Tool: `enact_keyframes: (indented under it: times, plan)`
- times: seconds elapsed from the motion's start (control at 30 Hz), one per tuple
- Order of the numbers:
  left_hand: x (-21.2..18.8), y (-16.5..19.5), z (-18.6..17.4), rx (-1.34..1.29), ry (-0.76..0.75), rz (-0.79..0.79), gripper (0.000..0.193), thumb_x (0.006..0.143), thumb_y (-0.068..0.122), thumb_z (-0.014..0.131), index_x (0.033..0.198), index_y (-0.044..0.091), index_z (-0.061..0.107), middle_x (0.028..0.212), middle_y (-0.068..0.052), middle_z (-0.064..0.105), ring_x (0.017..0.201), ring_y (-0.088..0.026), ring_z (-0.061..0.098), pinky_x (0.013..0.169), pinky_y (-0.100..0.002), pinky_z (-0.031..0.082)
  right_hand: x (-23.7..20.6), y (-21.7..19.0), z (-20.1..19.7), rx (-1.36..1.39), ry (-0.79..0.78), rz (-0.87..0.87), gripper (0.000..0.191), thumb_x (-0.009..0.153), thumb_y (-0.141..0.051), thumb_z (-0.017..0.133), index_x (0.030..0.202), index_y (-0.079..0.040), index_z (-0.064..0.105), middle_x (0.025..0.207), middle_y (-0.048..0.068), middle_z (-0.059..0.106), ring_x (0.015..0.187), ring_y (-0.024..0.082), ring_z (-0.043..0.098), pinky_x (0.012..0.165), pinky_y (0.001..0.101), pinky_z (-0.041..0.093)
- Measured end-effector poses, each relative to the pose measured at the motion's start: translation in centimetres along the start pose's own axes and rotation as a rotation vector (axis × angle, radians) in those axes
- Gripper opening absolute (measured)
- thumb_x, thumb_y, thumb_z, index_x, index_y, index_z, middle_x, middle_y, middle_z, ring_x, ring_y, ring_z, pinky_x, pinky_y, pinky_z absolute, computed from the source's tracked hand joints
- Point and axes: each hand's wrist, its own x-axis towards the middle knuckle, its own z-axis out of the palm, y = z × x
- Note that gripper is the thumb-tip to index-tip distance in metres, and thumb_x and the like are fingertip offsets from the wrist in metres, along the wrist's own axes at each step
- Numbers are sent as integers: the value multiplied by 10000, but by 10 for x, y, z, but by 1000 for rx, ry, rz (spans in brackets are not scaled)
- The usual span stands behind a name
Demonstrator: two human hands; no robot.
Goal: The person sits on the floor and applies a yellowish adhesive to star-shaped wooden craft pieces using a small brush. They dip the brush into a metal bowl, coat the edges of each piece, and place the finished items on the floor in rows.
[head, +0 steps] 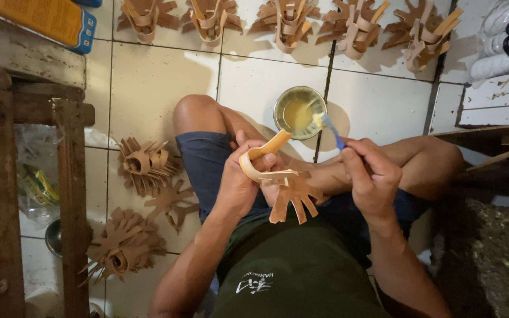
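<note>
Left hand (240, 182) has its fingers clamped on a tan leather cut-out (284, 188), held over the lap: its curled strap arcs up toward the tin, its long axis running down to splayed tabs that point at the person's chest. Right hand (372, 179) has fingers pinched tight on a blue-handled brush (330, 131), bristles up by the round tin (300, 112) of yellow glue on the tiled floor (160, 76). Finished leather pieces (145, 165) lie heaped left of the thigh; more line the top row (290, 20). Nothing stands between brush and tin.
</note>
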Motion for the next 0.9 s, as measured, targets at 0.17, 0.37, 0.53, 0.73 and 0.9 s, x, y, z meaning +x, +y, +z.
enact_keyframes:
  times: [0.17, 0.37, 0.53, 0.73, 0.9]
  plan:
    - [-4, -1, -3, 3, 18, -3, 217, 961, 44, 688, 1154, -44, 645, 894, -85, 688, 779, -147, 654, 676, -269, 527, -1, 4, 6, 8, -45, -18, 177, 1019, 29, 629, 1175, 91, 687, 902, 53, 673, 683, 55, 537, 607, 203, 429]
    - [-7, -1, -5, 0, -33, 8, 221, 991, 71, 669, 1175, -53, 671, 905, -67, 680, 802, -133, 646, 721, -265, 528, -1, 7, 8, -47, -76, -83, 162, 1019, 40, 638, 1164, 93, 688, 899, 64, 678, 711, 68, 549, 654, 212, 444]
    - [-5, -4, -6, 26, -19, -6, 210, 988, 75, 667, 1154, -53, 665, 889, -74, 683, 787, -144, 650, 704, -273, 530, -5, 7, 11, 39, -70, 40, 168, 994, 28, 638, 1143, 84, 692, 884, 61, 681, 643, 54, 529, 581, 193, 423]
    - [-4, -6, -8, 61, -20, -17, 203, 1012, 96, 673, 1146, -56, 662, 929, -71, 700, 813, -131, 654, 702, -264, 521, -8, 6, 15, 6, -99, -15, 194, 1016, 16, 638, 1190, 85, 686, 894, 60, 679, 705, 61, 564, 635, 204, 447]
    - [-4, -6, -8, 78, 21, -26, 277, 968, 108, 689, 1211, -25, 670, 913, -58, 704, 817, -125, 677, 698, -259, 546, -6, 7, 16, -10, -106, 19, 196, 1000, 13, 639, 1175, 84, 691, 877, 60, 683, 675, 64, 563, 596, 202, 443]
